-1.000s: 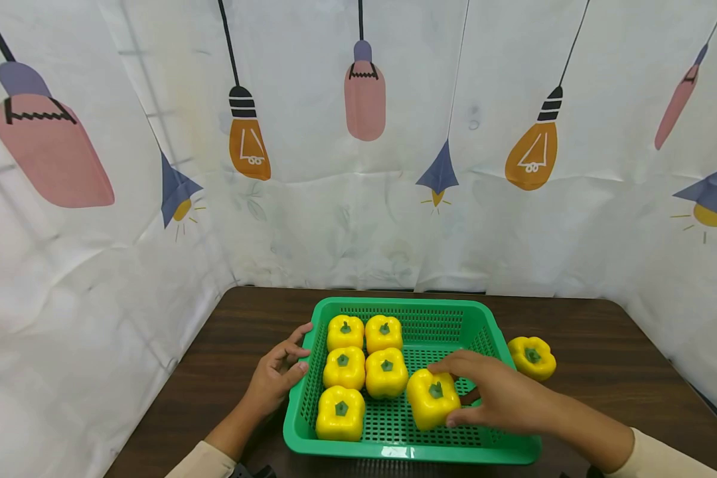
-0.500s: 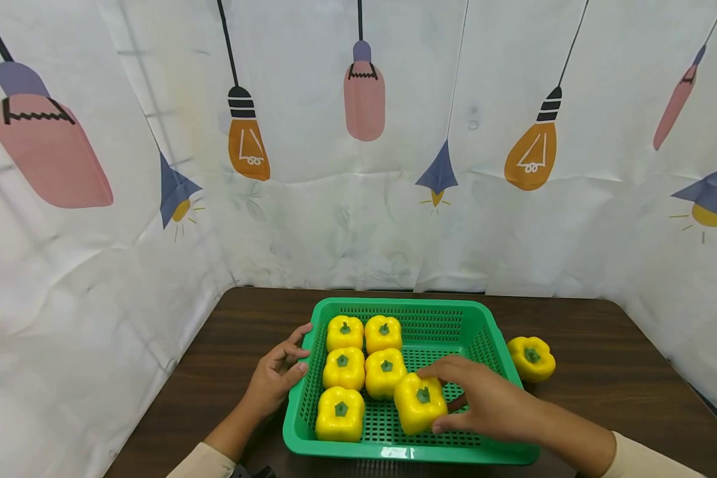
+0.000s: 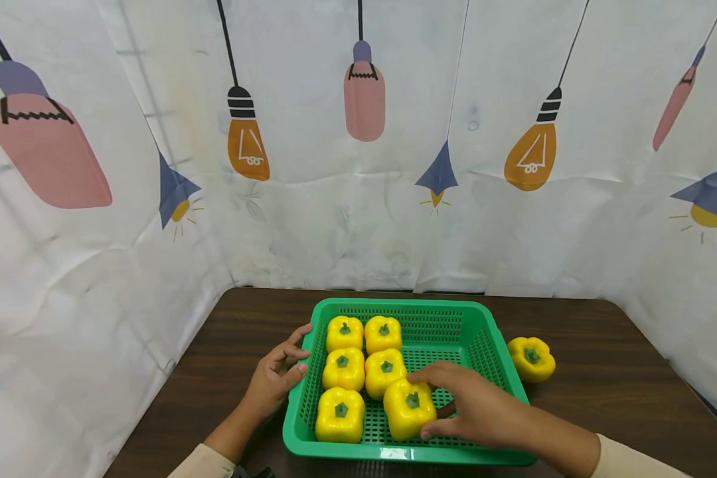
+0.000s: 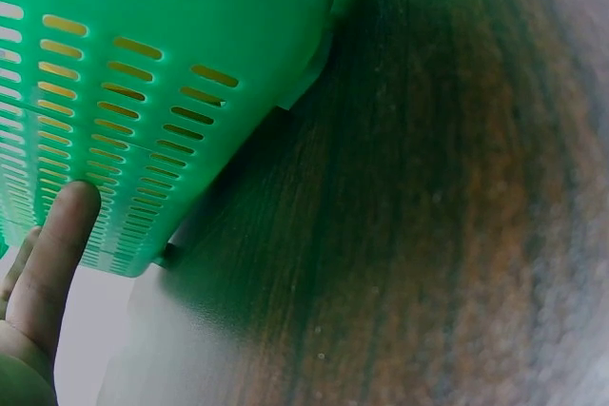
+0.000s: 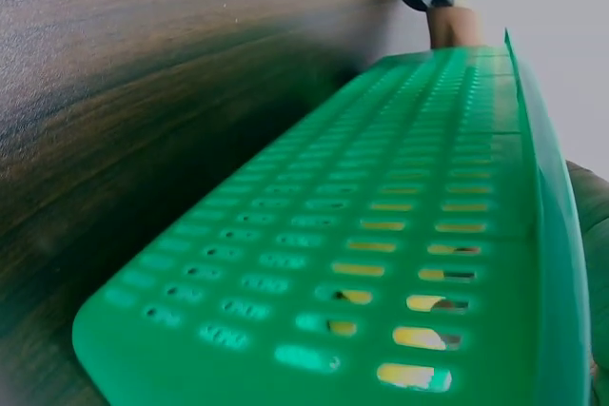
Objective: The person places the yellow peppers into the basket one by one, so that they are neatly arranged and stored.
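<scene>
In the head view a green plastic basket (image 3: 442, 454) with slotted walls lies before me. My right hand (image 3: 480, 406) grips a yellow bell pepper (image 3: 401, 419) over the basket's front middle, stem upward, fingers behind and thumb at its right side. My left hand (image 3: 275, 375) rests at the left rim, fingers loosely spread. The left wrist view shows one finger (image 4: 59, 263) against the slotted wall (image 4: 257, 7). Several yellow bell peppers (image 3: 340, 418) stand stem up in the basket's left part, in two columns. The right wrist view shows the basket's outer wall (image 5: 314, 178), which hides the right hand's grasp.
Another yellow bell pepper (image 3: 532, 359) lies tilted on the dark wooden table (image 3: 597, 372), just right of the basket. A white curtain (image 3: 346, 226) printed with lamps hangs behind the table and along both sides.
My right hand has carried the held bell pepper left and slightly toward me, beside the near pepper of the left column. My left hand and the other peppers have stayed in place.
</scene>
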Tool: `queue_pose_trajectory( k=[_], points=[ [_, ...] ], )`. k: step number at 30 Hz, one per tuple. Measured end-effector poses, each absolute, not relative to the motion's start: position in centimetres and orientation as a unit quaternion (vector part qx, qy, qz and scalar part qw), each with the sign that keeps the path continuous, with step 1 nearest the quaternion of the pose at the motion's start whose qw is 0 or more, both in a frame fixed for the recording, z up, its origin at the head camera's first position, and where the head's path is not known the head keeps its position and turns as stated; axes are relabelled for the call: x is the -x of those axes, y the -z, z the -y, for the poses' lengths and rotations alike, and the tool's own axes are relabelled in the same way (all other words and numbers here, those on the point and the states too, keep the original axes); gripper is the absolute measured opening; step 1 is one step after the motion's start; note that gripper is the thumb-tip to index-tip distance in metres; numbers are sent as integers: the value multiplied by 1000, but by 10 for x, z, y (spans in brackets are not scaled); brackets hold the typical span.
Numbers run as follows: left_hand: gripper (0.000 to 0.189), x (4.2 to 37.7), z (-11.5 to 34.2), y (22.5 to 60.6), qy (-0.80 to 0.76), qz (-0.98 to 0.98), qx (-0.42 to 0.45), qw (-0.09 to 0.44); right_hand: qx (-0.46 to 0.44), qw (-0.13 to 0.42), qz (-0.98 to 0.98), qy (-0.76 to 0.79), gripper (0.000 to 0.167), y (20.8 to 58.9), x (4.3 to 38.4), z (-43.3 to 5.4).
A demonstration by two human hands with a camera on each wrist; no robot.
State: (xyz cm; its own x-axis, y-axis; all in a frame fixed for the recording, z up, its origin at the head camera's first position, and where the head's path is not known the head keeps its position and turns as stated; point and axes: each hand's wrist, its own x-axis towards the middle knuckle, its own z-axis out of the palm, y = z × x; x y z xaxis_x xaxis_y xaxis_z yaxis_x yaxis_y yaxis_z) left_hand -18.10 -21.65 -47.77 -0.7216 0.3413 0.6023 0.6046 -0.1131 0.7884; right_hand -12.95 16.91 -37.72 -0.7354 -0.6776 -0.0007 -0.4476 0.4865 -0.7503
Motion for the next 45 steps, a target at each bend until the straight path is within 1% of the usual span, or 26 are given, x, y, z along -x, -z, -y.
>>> queue_pose_trajectory(
  k=[10,16,28,36,45],
  points=[
    [20,183,218,480,652,659,361,103,330,150,-847,388,69,382,128,-158],
    [20,183,218,480,654,659,357,103,323,158,-847,391,68,386,128,-152],
    [21,182,217,482,651,667,346,109,314,141,-856,386,66,395,125,-145],
    [21,181,216,478,651,661,358,111,313,135,-857,388,64,395,125,-142],
    [20,182,217,481,654,663,350,105,289,151,-849,416,64,398,125,-139]
  ],
)
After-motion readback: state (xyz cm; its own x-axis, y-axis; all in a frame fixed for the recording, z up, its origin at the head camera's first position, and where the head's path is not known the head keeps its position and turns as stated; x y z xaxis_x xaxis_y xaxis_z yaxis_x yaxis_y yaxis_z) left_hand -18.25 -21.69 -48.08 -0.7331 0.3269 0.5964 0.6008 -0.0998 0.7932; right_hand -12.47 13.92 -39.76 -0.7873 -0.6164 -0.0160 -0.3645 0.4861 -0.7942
